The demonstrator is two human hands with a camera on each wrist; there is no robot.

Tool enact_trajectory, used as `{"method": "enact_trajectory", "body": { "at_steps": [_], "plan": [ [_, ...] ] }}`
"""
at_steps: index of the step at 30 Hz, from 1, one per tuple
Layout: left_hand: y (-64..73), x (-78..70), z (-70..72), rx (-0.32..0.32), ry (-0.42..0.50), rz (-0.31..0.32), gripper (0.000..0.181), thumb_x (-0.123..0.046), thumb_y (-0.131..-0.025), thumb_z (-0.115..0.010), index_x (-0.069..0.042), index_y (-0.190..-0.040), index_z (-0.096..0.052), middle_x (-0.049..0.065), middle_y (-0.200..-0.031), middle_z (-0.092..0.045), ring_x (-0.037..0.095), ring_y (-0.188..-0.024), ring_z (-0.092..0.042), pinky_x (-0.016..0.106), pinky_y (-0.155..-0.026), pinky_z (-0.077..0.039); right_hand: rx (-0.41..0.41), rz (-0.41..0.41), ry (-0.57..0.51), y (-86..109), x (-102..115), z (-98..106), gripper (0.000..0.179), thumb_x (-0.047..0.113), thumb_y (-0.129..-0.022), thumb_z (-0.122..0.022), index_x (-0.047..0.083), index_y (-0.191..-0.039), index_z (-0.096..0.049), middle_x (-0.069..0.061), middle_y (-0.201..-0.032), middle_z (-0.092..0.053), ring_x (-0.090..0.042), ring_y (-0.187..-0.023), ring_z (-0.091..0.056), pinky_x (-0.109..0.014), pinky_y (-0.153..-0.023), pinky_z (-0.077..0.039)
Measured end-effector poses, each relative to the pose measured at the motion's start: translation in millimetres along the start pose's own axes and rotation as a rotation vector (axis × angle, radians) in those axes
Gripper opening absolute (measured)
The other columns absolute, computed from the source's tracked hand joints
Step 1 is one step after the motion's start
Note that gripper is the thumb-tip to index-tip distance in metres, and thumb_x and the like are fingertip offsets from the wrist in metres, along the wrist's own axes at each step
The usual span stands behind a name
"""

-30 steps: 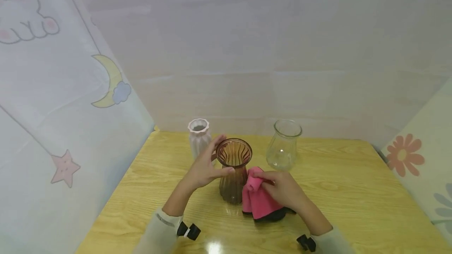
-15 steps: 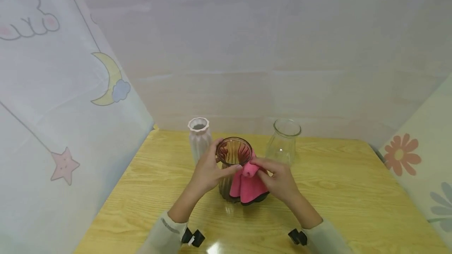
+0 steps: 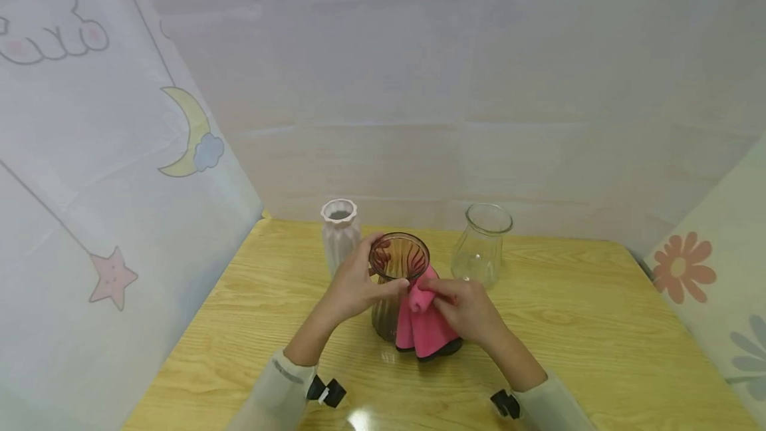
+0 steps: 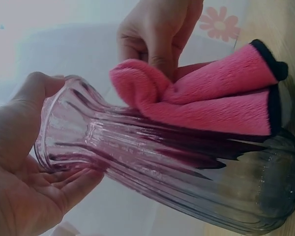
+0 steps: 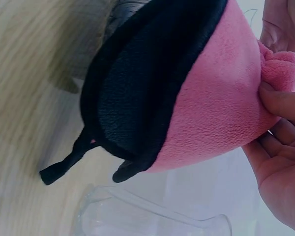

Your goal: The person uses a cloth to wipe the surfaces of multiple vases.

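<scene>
A ribbed glass vase (image 3: 385,308), brownish with a flared rim, stands upright near the middle of the table. My left hand (image 3: 354,288) grips it just under the rim, thumb in front and fingers round the far side, as the left wrist view also shows. In my right hand (image 3: 473,311) a pink cloth (image 3: 423,331) with dark edging is pinched between thumb and fingers. The cloth hangs in folds against the vase's right side and covers part of it. In the right wrist view, the cloth's dark underside (image 5: 137,93) and a small hanging loop (image 5: 64,162) show.
Behind the left hand stands a white fluted vase (image 3: 340,238). A clear glass vase (image 3: 479,258) stands at the back right, beyond the right hand. The wooden table (image 3: 574,324) ends at a pale curtain (image 3: 383,85) printed with cartoon figures at the sides.
The right hand brought the cloth left and up against the vase, then lowered it slightly along the side. The left hand's thumb and fingers closed in on the vase's neck.
</scene>
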State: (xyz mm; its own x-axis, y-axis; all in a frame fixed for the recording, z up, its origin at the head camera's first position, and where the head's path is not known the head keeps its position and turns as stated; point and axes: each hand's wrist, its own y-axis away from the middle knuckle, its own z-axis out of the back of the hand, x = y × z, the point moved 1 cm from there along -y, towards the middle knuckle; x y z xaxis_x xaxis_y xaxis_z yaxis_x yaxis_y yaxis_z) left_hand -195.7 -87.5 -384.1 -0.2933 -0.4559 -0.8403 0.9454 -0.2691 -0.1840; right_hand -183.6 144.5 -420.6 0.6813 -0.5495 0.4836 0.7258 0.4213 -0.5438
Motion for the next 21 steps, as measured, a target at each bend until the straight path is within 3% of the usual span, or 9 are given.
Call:
{"method": "enact_trajectory", "body": {
  "at_steps": [8,13,18,21],
  "plan": [
    [-13.3,9.7,6.5,0.116,0.078,-0.085,0.092,-0.033,-0.084,-0.084,-0.007,-0.155,-0.032,0.009,-0.145,-0.052,0.027,-0.126,-0.056,0.047,-0.102,-0.051,0.121,-0.055,0.002,8.7,-7,-7,0.027,-0.009,-0.082,-0.076,0.01,-0.101,-0.08,-0.007,-0.089,-0.077,0.0,-0.069,-0.06,-0.019,-0.056,-0.051],
    [-19.7,14.4,9.9,0.186,0.133,-0.121,0.095,-0.035,-0.086,-0.082,-0.004,-0.157,-0.028,0.013,-0.147,-0.05,0.03,-0.129,-0.055,0.044,-0.104,-0.05,0.18,-0.066,0.073,13.4,-9,-11,0.021,-0.003,-0.085,-0.075,0.013,-0.097,-0.08,-0.005,-0.085,-0.077,0.002,-0.066,-0.058,-0.018,-0.056,-0.049],
    [-24.8,20.0,11.5,0.228,0.195,-0.157,0.101,-0.045,-0.085,-0.081,-0.004,-0.158,-0.026,0.015,-0.147,-0.049,0.03,-0.132,-0.053,0.041,-0.107,-0.048,0.26,-0.088,0.12,16.9,-10,-11,0.02,-0.002,-0.085,-0.075,0.014,-0.097,-0.081,-0.003,-0.085,-0.076,-0.001,-0.066,-0.06,-0.02,-0.056,-0.048],
    [-23.4,22.8,10.3,0.222,0.236,-0.158,0.106,-0.05,-0.083,-0.081,-0.007,-0.16,-0.023,0.014,-0.152,-0.044,0.03,-0.137,-0.048,0.043,-0.111,-0.043,0.303,-0.078,0.132,18.7,-12,-9,0.021,-0.002,-0.086,-0.074,0.014,-0.098,-0.081,-0.003,-0.087,-0.077,-0.005,-0.071,-0.065,-0.021,-0.059,-0.05]
  ]
}}
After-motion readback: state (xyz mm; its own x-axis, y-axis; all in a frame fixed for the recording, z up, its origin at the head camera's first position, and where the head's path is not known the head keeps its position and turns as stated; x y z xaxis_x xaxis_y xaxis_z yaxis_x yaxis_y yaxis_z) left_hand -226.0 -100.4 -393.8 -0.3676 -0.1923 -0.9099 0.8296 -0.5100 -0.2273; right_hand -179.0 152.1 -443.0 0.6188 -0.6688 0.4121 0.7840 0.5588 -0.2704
